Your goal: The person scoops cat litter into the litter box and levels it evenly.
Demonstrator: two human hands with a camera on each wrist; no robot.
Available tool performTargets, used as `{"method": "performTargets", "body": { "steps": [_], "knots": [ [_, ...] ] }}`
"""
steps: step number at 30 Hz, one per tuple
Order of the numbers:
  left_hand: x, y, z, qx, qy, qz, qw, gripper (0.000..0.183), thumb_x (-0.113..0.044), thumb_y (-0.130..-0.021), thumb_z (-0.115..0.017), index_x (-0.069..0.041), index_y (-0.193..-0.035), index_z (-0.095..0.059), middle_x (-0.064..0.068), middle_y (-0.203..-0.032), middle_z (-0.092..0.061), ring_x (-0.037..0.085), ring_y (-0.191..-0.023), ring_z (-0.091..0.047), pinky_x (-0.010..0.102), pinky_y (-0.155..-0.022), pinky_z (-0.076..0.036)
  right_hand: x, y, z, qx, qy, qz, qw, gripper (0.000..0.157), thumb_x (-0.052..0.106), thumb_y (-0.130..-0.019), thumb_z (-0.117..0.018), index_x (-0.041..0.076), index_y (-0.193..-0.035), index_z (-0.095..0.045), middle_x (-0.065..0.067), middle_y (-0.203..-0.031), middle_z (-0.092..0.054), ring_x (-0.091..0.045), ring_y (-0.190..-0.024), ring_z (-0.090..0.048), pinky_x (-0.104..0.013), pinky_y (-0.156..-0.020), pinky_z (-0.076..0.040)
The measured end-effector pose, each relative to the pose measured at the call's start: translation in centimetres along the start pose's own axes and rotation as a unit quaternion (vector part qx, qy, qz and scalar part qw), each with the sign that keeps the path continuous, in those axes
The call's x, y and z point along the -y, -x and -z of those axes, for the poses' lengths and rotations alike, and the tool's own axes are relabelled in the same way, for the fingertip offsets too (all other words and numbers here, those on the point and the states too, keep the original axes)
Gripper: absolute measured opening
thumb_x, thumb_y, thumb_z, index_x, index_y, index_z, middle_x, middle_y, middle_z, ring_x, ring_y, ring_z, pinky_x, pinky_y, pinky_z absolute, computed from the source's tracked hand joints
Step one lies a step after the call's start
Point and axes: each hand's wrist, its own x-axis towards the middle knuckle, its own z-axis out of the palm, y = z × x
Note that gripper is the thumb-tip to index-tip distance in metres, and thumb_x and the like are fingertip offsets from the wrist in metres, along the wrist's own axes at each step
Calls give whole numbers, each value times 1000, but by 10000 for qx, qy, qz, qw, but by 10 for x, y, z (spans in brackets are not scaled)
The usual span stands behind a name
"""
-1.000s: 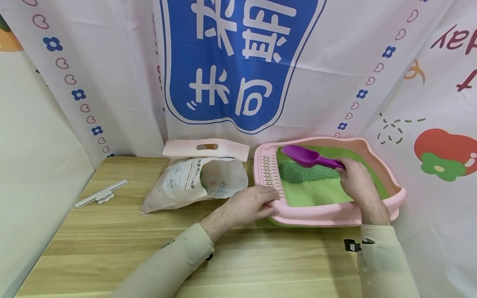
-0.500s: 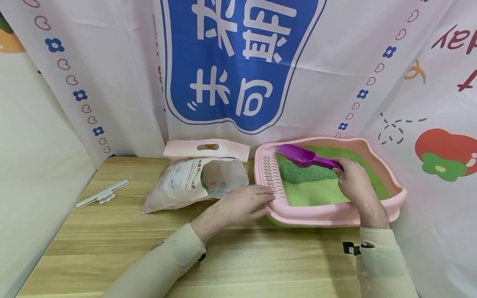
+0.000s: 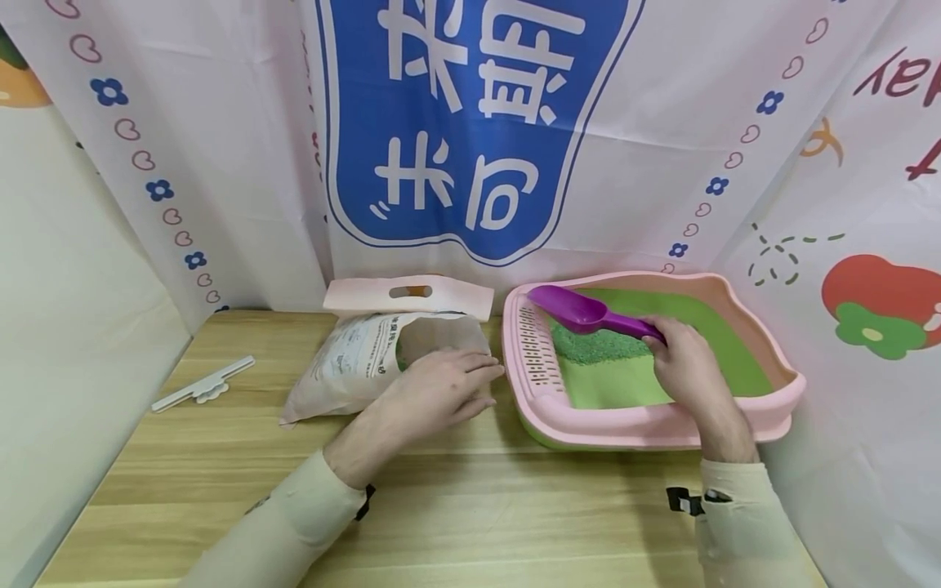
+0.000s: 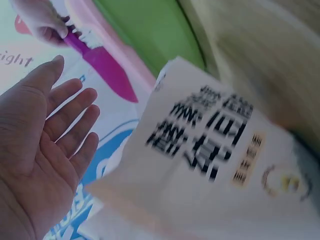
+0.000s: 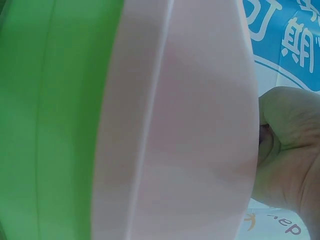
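My right hand (image 3: 685, 363) grips the handle of a purple scoop (image 3: 577, 310), held above the litter box. The scoop's tip points left, over the slotted part of the pink rim (image 3: 625, 425). Green granules (image 3: 599, 347) lie heaped on the box's green floor. My left hand (image 3: 434, 384), fingers extended, is in front of the mouth of a white bag (image 3: 353, 351) lying on its side. In the left wrist view that hand (image 4: 55, 135) holds nothing, beside the printed bag (image 4: 210, 145). In the right wrist view the rim hides the right hand's fingers and the scoop.
A white sealing clip (image 3: 204, 384) lies at the left on the wooden table (image 3: 470, 523). Behind the bag and box hangs a printed white cloth (image 3: 257, 163). The bag's pink handle flap (image 3: 360, 296) leans near that cloth.
My left hand has left the litter box's rim and moved left to the bag's mouth. The purple scoop and my right hand have shifted slightly left.
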Motion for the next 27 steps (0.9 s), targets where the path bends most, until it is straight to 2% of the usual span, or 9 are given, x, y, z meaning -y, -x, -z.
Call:
{"method": "performTargets", "body": {
  "steps": [4, 10, 15, 19, 22, 27],
  "knots": [
    [5, 9, 13, -185, -218, 128, 9995, 48, -46, -105, -63, -22, -146, -63, -2, -144, -68, 19, -139, -62, 45, -120, -51, 6, 2, -4, 67, -109, 37, 9999, 37, 9, -107, -56, 5, -143, -60, -26, -127, -69, -46, -111, -64, -69, -98, -51],
    [15, 22, 29, -500, -206, 184, 9984, 46, -43, -105, -65, -18, -143, -65, -2, -141, -70, 21, -138, -62, 43, -122, -49, 12, 5, -8, 75, -156, 187, 9997, 36, 9, -107, -57, 5, -142, -61, -25, -124, -71, -43, -105, -67, -63, -93, -54],
    [27, 31, 43, -967, -207, 35, 9951, 41, -35, -102, -70, -15, -137, -69, 1, -135, -73, 22, -135, -64, 42, -121, -50, 17, 7, -13, 133, -357, 265, 9989, 35, 11, -108, -57, 6, -142, -61, -23, -124, -71, -41, -105, -67, -62, -94, -54],
    [37, 40, 53, -1305, -267, 53, 9911, 37, -35, -101, -72, -18, -133, -71, -1, -131, -74, 21, -130, -67, 42, -117, -53, 20, 8, -16, 175, -420, 347, 9984, 34, 12, -108, -57, 9, -141, -62, -20, -121, -73, -35, -98, -67, -57, -89, -56],
    [45, 48, 59, -1409, -312, 154, 9894, 36, -37, -101, -72, -20, -132, -71, -2, -129, -74, 21, -129, -68, 43, -114, -55, 23, 9, -17, 186, -459, 440, 9978, 34, 11, -108, -57, 10, -141, -63, -19, -120, -73, -31, -92, -66, -52, -84, -56],
    [58, 62, 63, -1471, -189, 319, 9884, 42, -32, -97, -78, -17, -135, -70, 3, -134, -73, 25, -130, -67, 48, -114, -56, 26, 9, -17, 190, -510, 595, 9967, 34, 9, -107, -57, 11, -141, -63, -18, -120, -73, -31, -94, -67, -52, -85, -57]
  ]
}}
